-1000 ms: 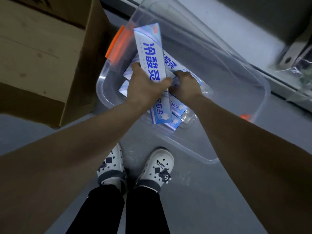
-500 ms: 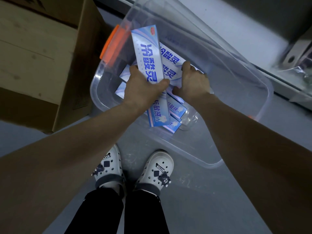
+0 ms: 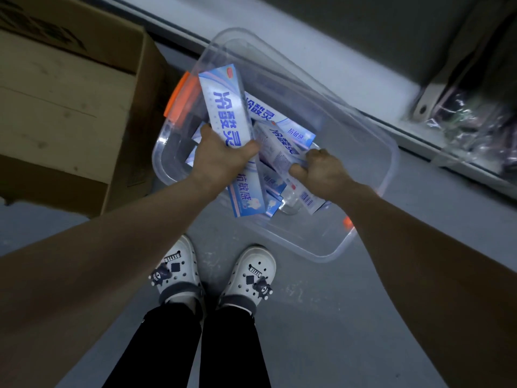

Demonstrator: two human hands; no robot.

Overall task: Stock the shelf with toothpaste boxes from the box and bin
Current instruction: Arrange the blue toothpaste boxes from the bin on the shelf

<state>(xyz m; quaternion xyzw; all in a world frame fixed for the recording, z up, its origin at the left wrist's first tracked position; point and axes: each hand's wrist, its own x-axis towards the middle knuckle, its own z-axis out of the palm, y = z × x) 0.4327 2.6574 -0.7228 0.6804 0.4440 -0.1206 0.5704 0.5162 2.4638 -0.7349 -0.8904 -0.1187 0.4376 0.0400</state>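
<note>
Half a second earlier the right hand had lain over the cartons inside the bin; now it had closed round a second toothpaste box near its lower end and raised it askew above the others. The left hand still gripped the first toothpaste box at mid-length, thumb across its face, holding it steeply above the bin's left side. Both cartons were long and narrow, pale blue and white with bold blue Chinese lettering; the first bore a small red mark at its far end. More toothpaste boxes lay overlapped in the clear plastic bin, which stood on the grey floor with an orange latch at its left end, just beside the open cardboard box.
</note>
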